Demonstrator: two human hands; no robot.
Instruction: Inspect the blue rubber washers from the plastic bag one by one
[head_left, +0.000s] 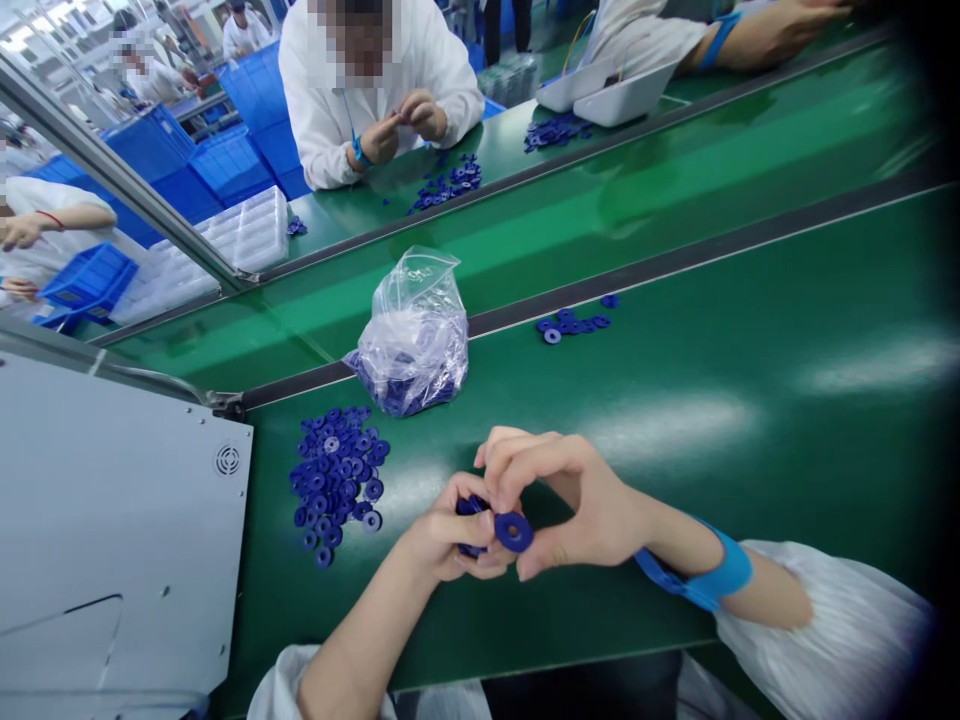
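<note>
Several dark blue washers are bunched in my left hand [465,530], its fingers curled around them and its thumb on top. One blue washer [514,532] faces the camera at the tip of that thumb, its round centre hole showing. My right hand [574,500] meets it from the right, with the fingertips and thumb at the washer's edge. Part of the bunch is hidden by the fingers. To the left, a loose pile of blue washers [337,480] lies on the green table [675,420]. Behind my hands stands a clear plastic bag [416,340] with more blue pieces in it.
A small group of washers [574,325] lies near the table's far edge. At left stands a grey metal box [120,520]. Beyond runs a green belt [637,200], and a co-worker in white [375,100] handles small parts behind it. Blue crates [150,150] are stacked at the back left.
</note>
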